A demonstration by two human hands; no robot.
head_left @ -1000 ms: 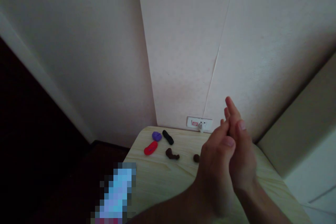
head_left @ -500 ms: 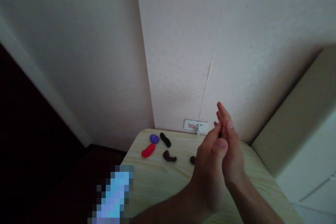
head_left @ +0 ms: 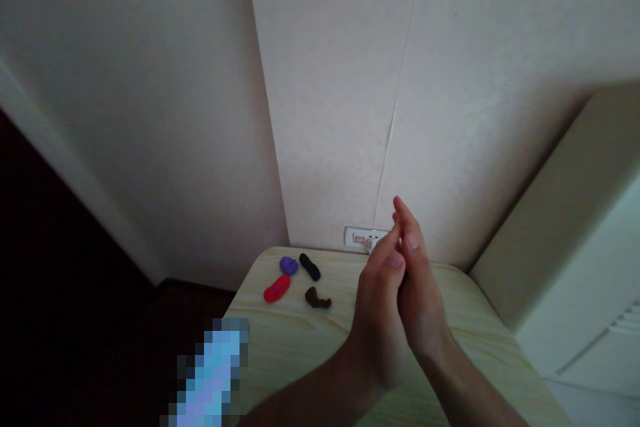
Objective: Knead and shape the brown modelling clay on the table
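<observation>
My left hand (head_left: 379, 307) and my right hand (head_left: 424, 293) are pressed palm to palm above the table, fingers pointing up and away from me. Whatever lies between the palms, if anything, is hidden. To their left, several lumps of what looks like modelling clay rest on the wood: a brown bent piece (head_left: 318, 299) closest to the hands, a black roll (head_left: 310, 267), a purple lump (head_left: 289, 265) and a red flattened oval (head_left: 277, 288).
The pale wooden table (head_left: 285, 353) has rounded corners and stands against a light wall (head_left: 330, 113). A socket (head_left: 356, 237) with a plug sits just above its back edge. On the right is a pale cabinet-like block (head_left: 575, 247); a pixelated bluish patch (head_left: 213, 373) covers the lower left.
Both hands have shifted left and stay pressed together, the palms sliding slightly against each other. A small dark brown ball seen earlier beside the left hand is now hidden. The view has turned slightly.
</observation>
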